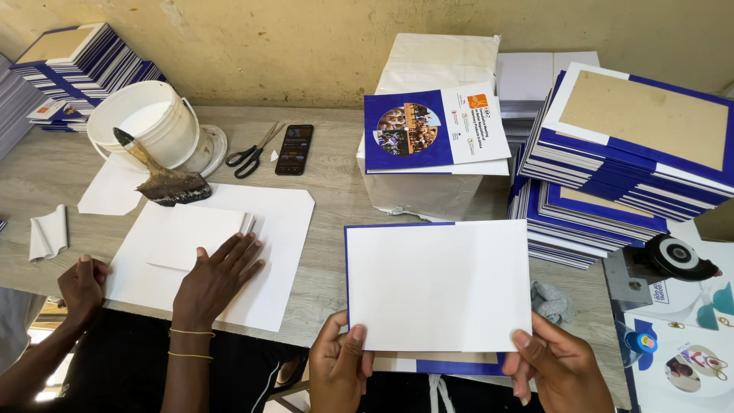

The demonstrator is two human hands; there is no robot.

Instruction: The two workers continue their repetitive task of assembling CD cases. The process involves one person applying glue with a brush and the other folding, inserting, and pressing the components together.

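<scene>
My left hand (339,365) and my right hand (556,365) grip the near edge of a white sheet (440,284), one at each lower corner. The sheet lies on a blue-edged cover (345,252), whose blue border shows along the left side and under the near edge. Both thumbs press on top of the white sheet.
A co-worker's hands (216,279) press white paper (275,229) at the left. A white bucket (145,122) and glue brush (164,182), scissors (252,153) and a phone (294,149) lie behind. Stacks of blue covers (627,153) stand right, a wrapped bundle (428,115) in the middle, a tape dispenser (665,260) at right.
</scene>
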